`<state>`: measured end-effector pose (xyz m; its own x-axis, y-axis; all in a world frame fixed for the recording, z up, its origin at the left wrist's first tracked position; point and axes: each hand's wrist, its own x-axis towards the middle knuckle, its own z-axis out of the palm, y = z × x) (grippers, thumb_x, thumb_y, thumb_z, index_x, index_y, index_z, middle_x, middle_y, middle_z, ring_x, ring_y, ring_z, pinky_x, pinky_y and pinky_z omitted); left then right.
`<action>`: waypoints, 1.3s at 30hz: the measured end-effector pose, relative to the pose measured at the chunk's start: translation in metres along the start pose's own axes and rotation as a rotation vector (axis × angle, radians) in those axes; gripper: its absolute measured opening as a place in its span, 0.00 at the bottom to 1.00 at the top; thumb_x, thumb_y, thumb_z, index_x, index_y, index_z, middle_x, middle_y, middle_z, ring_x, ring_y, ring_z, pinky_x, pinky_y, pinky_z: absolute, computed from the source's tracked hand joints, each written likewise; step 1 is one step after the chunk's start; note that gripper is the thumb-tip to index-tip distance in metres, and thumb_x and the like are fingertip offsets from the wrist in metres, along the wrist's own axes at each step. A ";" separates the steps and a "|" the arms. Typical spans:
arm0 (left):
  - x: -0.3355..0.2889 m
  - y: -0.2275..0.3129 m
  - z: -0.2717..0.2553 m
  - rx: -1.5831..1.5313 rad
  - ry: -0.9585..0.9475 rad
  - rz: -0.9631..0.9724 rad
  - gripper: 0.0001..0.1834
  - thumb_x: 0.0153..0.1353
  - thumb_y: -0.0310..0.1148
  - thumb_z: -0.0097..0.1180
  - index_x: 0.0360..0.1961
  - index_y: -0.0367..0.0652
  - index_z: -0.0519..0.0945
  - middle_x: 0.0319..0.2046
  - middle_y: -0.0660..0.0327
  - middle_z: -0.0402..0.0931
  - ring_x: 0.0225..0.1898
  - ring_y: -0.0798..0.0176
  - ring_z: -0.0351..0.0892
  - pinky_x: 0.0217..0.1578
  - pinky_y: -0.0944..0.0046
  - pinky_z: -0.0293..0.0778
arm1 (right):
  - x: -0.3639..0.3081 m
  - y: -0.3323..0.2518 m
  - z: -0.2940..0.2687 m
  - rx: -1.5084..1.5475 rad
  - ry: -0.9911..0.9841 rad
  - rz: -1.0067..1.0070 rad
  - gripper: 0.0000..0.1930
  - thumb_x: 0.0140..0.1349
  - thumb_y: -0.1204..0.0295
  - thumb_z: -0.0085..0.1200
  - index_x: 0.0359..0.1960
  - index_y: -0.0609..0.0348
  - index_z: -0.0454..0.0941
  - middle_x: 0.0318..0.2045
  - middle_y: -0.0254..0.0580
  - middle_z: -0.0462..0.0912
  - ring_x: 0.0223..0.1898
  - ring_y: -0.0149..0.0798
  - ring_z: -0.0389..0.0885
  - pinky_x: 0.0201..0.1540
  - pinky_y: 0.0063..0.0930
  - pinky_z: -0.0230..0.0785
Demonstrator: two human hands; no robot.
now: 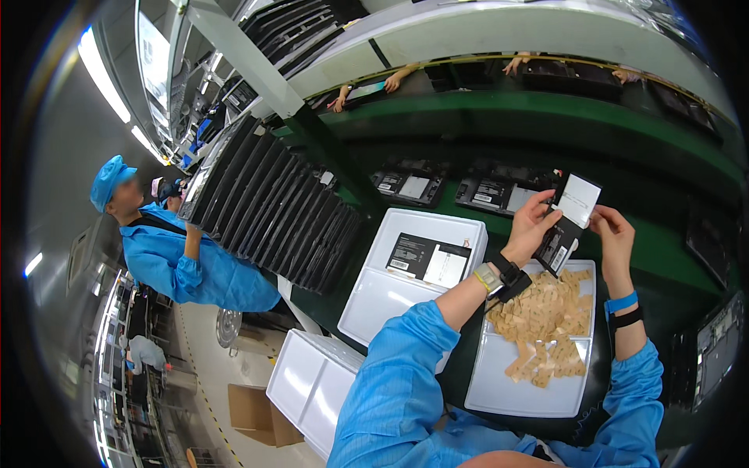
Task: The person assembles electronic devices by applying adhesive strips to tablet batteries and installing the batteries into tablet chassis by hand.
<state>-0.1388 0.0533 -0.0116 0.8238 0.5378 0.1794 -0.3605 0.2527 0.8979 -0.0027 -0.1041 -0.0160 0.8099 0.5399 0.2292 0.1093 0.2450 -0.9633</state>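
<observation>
My left hand (534,226) is closed on a flat black battery pack (554,244) with a white panel at its upper end, held tilted above a white tray (488,390). At the right edge of that panel, the fingers of my right hand (613,234) are pinched together; whatever they hold is too small to make out. Loose tan paper pieces (542,312) are heaped in the tray below. To its left, a second white tray (367,300) has a similar black and white battery pack (429,260) lying in its far compartment.
Opened black device housings (491,193) lie along the green bench beyond my hands. At left stands a tall stack of black trays (273,203), with a person in blue (179,257) beside it. More white trays (312,382) and a cardboard box (261,417) are lower left. Other people's hands (394,79) work across the bench.
</observation>
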 end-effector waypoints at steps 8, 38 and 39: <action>-0.001 -0.013 -0.008 0.122 0.116 0.072 0.26 0.68 0.22 0.62 0.65 0.35 0.69 0.42 0.59 0.83 0.44 0.69 0.84 0.45 0.71 0.79 | -0.031 -0.027 0.036 0.124 -0.008 0.029 0.11 0.69 0.78 0.61 0.51 0.70 0.83 0.44 0.42 0.87 0.43 0.29 0.86 0.45 0.21 0.79; -0.014 -0.006 0.003 0.234 -0.020 0.125 0.35 0.74 0.43 0.58 0.72 0.39 0.58 0.61 0.48 0.74 0.60 0.50 0.79 0.62 0.54 0.75 | -0.059 -0.046 0.046 -0.023 -0.116 -0.126 0.09 0.65 0.77 0.64 0.44 0.69 0.85 0.36 0.44 0.87 0.37 0.33 0.89 0.40 0.24 0.82; -0.014 -0.005 0.003 0.239 -0.040 0.109 0.35 0.73 0.43 0.58 0.73 0.39 0.58 0.61 0.49 0.74 0.61 0.51 0.78 0.62 0.55 0.74 | -0.058 -0.045 0.044 0.059 -0.138 -0.006 0.09 0.65 0.78 0.64 0.44 0.69 0.85 0.36 0.44 0.88 0.37 0.32 0.89 0.40 0.24 0.82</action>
<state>-0.1473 0.0427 -0.0172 0.8042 0.5176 0.2921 -0.3386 -0.0047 0.9409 -0.0796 -0.1113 0.0204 0.7222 0.6427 0.2559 0.0763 0.2936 -0.9529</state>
